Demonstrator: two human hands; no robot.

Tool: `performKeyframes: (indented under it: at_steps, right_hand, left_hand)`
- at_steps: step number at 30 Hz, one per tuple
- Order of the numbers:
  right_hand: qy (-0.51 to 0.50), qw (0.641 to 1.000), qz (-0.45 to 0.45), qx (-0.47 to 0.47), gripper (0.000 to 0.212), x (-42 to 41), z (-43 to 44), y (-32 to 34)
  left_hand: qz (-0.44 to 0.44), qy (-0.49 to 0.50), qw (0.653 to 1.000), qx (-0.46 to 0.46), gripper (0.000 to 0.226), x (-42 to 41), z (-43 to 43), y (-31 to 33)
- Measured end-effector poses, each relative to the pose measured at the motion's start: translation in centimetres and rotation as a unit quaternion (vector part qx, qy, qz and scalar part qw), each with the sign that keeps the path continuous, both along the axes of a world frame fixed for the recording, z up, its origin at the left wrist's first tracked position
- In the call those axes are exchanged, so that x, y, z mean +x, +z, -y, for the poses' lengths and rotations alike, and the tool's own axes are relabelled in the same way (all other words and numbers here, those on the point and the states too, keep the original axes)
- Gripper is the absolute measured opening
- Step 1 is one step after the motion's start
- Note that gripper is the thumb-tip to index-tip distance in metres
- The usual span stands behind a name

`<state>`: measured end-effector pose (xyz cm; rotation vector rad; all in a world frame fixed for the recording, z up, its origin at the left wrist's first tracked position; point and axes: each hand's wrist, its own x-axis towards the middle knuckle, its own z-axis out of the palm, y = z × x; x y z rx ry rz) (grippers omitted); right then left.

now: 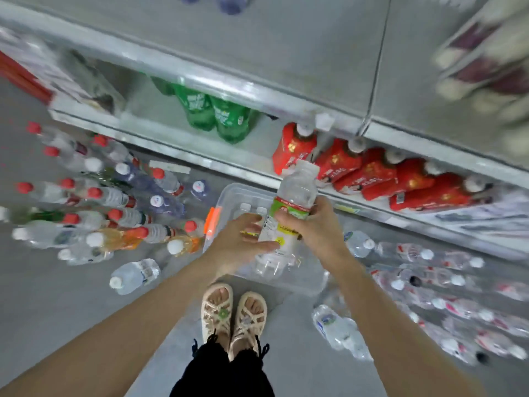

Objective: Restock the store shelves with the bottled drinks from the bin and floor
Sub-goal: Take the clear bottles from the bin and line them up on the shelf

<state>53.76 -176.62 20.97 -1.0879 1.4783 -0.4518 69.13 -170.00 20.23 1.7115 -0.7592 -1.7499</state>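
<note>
Your right hand (312, 224) was wrapped round the label of the clear bottle (294, 193), fingers curled in a firm grasp. The bottle was in the air above the bin (229, 196), its white cap pointing toward 12 o'clock at the shelf edge. Your left hand (237, 242) was released, its straight fingers lying along the bottle's lower part from 8 o'clock. Whether they pressed on it could not be told.

Judging by that, you were between lifting and placing. The grip sat mid-body, which looked sound for a thin, squashy bottle; a base support from the left would have kept it from swinging. The lower shelf (148, 101) had bare room at 11 o'clock beside the green bottles (217, 116), while the red packs (372, 173) crowded 2 o'clock. The best move was probably to stand it upright, label outward. More bottles on the floor (86, 196) waited at 9 o'clock, so a neat row mattered.
</note>
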Motion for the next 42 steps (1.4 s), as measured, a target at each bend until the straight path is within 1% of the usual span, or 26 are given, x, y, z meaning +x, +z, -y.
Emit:
performKeyframes:
  at_steps: [1,2,5,8,9,12,16,17,19,20,23,26,29,31,33,35,37,39,42]
  right_hand:
    - [0.015,1.0,0.014,-0.02,0.037,0.7,0.2,4.0]
    - [0.026,0.999,0.024,-0.04,0.039,1.3,0.5,7.7]
    - [0.033,0.995,0.045,-0.077,0.062,3.6,1.3,19.1]
    - [0.059,0.987,0.061,-0.136,0.066,5.9,2.0,29.9]
    - [0.071,0.982,0.065,-0.164,0.064,6.7,2.2,33.7]
    - [0.113,0.962,0.095,-0.232,0.054,8.8,2.2,43.7]
    - [0.151,0.932,0.152,-0.292,0.041,11.3,2.1,54.3]
    - [0.159,0.925,0.167,-0.303,0.037,12.1,2.0,57.0]
    - [0.179,0.914,0.187,-0.311,0.032,13.2,1.9,60.7]
    - [0.185,0.909,0.196,-0.318,0.032,13.9,1.7,62.6]
    - [0.201,0.888,0.21,-0.356,0.027,16.5,1.4,67.1]
    - [0.197,0.875,0.224,-0.381,0.031,19.8,1.4,70.5]
    - [0.197,0.864,0.213,-0.412,0.036,23.7,1.7,72.7]
    - [0.183,0.853,0.208,-0.441,0.028,27.2,1.9,73.9]
    - [0.172,0.845,0.213,-0.46,0.022,30.5,2.0,74.9]
    - [0.162,0.84,0.217,-0.471,0.026,34.1,2.1,75.7]
    - [0.15,0.837,0.228,-0.475,0.03,37.6,2.5,76.6]
    - [0.14,0.834,0.225,-0.484,0.035,40.5,3.0,77.9]
    - [0.123,0.824,0.221,-0.506,0.034,44.3,4.2,79.9]
  left_hand:
    - [0.0,-0.005,1.0,-0.02,0.062,0.6,0.1,3.7]
    - [0.003,-0.013,0.999,-0.043,0.06,1.2,0.2,7.1]
    - [0.031,-0.009,0.994,-0.105,0.067,2.7,0.3,17.4]
    - [0.077,0.006,0.98,-0.181,0.053,4.3,0.4,28.0]
    - [0.095,0.015,0.973,-0.21,0.051,5.0,0.4,31.6]
    - [0.152,0.045,0.949,-0.272,0.054,7.3,0.3,41.1]
    - [0.183,0.081,0.915,-0.351,0.043,10.4,0.2,50.9]
    - [0.192,0.092,0.904,-0.371,0.044,11.4,0.0,53.3]
    - [0.2,0.1,0.89,-0.398,0.052,12.7,-0.2,56.6]
    - [0.198,0.101,0.883,-0.414,0.052,13.6,-0.3,58.3]
    - [0.18,0.09,0.868,-0.454,0.04,16.8,-0.3,62.5]
    - [0.175,0.072,0.856,-0.482,0.046,20.7,0.1,65.9]
    - [0.173,0.045,0.85,-0.495,0.05,25.4,1.0,68.3]
    - [0.177,0.022,0.843,-0.507,0.052,28.9,1.6,69.4]
    - [0.177,0.005,0.831,-0.527,0.045,32.4,2.1,70.5]
    - [0.179,-0.013,0.822,-0.541,0.039,36.2,2.7,71.6]
    - [0.176,-0.031,0.819,-0.545,0.037,39.8,3.4,72.9]
    - [0.169,-0.036,0.82,-0.546,0.039,42.6,4.3,74.1]
    - [0.192,-0.011,0.801,-0.567,0.045,46.5,6.5,75.5]
